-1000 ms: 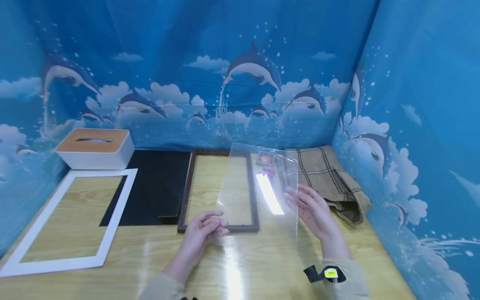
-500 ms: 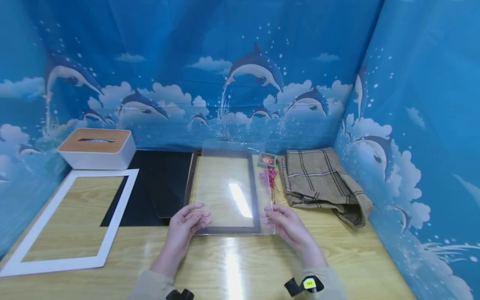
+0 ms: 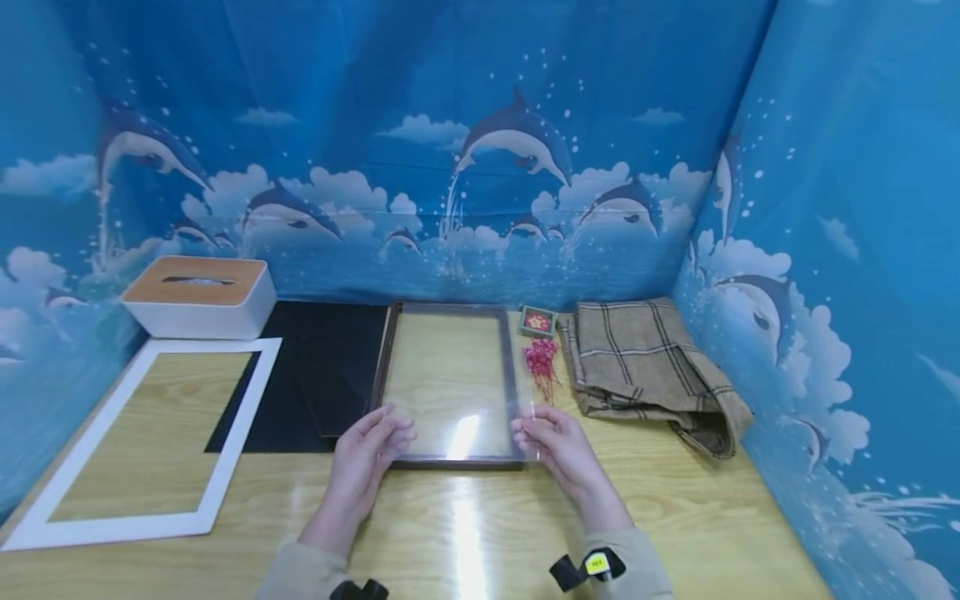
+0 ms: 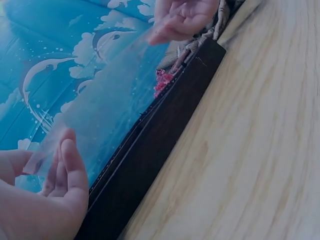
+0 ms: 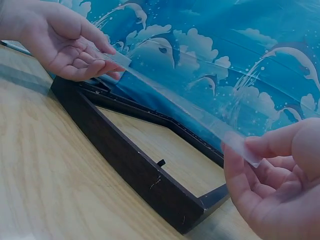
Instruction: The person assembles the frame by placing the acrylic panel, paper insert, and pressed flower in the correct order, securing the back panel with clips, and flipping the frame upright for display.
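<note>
A clear plastic sheet [image 3: 450,375] spans between my two hands, above a dark brown picture frame [image 3: 450,465] that lies on the wooden table. My left hand [image 3: 369,450] pinches the sheet's near left corner between thumb and fingers. At the near right corner my right hand [image 3: 558,446] pinches it the same way. In the right wrist view the sheet [image 5: 190,110] is raised over the frame [image 5: 130,165], with a gap beneath it. A small black tab [image 5: 160,162] sticks out from the frame's inner edge.
A white mat border [image 3: 123,527] and a black backing board [image 3: 322,350] lie left, below a tissue box [image 3: 198,287]. Right of the frame are a small green box [image 3: 537,322], pink dried flowers [image 3: 542,360] and a folded plaid cloth [image 3: 645,358]. Blue dolphin curtains [image 3: 375,167] enclose the table.
The sheet has moved left from the right side and come down over the frame, turning from tilted to nearly level. My right hand has shifted left and nearer to me; both hands keep hold.
</note>
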Demonstrator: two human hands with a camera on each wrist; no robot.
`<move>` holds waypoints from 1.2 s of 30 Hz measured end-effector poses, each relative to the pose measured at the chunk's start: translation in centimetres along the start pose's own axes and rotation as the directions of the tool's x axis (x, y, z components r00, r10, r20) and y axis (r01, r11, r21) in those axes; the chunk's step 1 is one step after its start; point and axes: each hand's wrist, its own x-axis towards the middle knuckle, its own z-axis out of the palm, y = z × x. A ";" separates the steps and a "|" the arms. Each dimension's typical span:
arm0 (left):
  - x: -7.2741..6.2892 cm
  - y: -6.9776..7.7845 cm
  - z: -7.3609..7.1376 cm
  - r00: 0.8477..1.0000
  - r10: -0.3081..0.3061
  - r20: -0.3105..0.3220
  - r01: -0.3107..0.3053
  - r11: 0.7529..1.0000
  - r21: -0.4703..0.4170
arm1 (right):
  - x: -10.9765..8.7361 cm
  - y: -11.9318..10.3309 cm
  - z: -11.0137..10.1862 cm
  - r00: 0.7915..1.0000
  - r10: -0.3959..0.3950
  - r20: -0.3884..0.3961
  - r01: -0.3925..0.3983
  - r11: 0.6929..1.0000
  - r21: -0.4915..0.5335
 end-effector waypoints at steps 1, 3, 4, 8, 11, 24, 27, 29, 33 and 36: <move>0.0 0.0 0.0 1.000 -0.004 -0.004 0.004 1.000 -0.003 | 0.1 0.0 0.1 1.000 0.000 -0.004 0.000 1.000 -0.002; -0.2 0.0 0.0 1.000 -0.006 -0.012 0.006 1.000 -0.008 | 0.4 0.0 0.2 1.000 0.004 -0.012 -0.004 1.000 0.000; -0.2 0.0 0.1 1.000 -0.008 -0.019 0.008 1.000 -0.013 | 0.5 0.0 0.2 1.000 0.006 -0.015 -0.006 1.000 0.003; -0.4 0.1 0.1 0.999 -0.021 -0.045 0.020 1.000 -0.017 | 1.1 -0.1 0.4 1.000 0.017 -0.026 -0.017 1.000 0.003; -0.5 0.3 0.1 0.998 -0.033 -0.056 0.034 0.999 0.009 | 1.5 0.0 0.5 0.999 0.020 -0.026 -0.020 1.000 -0.007; -0.7 0.4 -0.1 0.999 -0.031 -0.037 0.033 0.998 0.048 | 2.6 0.4 0.9 0.995 0.043 -0.085 -0.048 0.997 -0.068; -0.7 0.5 -0.1 0.999 -0.032 -0.033 0.034 0.998 0.047 | 2.8 0.4 1.0 0.994 0.044 -0.102 -0.052 0.996 -0.073; -0.7 0.6 -0.2 0.999 -0.035 -0.030 0.036 0.998 0.045 | 2.9 0.3 1.1 0.993 0.044 -0.107 -0.052 0.996 -0.075; -1.1 1.0 -0.2 0.999 -0.044 -0.030 0.045 0.998 0.043 | 3.1 0.3 1.3 0.993 0.045 -0.112 -0.053 0.996 -0.066; -1.5 1.4 -0.2 0.998 -0.046 -0.030 0.048 0.997 0.059 | 3.2 0.2 1.4 0.993 0.047 -0.110 -0.054 0.997 -0.056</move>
